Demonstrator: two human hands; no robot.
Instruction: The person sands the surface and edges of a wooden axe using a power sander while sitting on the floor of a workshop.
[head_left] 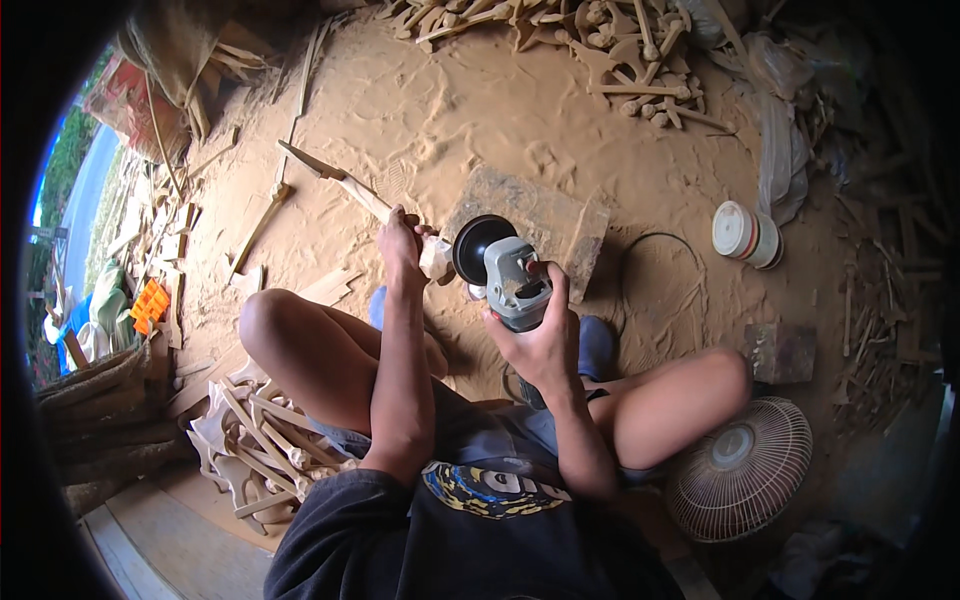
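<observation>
Head view: left hand point(400, 243) grips a carved wood piece point(436, 257), right hand point(540, 335) grips a grey angle grinder point(505, 272); white tub point(745, 234) lies nearby.

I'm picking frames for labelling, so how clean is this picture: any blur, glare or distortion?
Head view: daylight is even, with soft shadows under the knees; the angle grinder in the right hand and the wooden piece in the left hand look sharp; fisheye bending and a black rim grow toward the edges; the upper-left corner is overexposed.

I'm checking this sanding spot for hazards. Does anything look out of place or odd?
Yes. The fan lies tipped on its back beside the person's knee, and sawdust blankets the ground. The right hand holds the grinder close to the bare left hand.
</observation>
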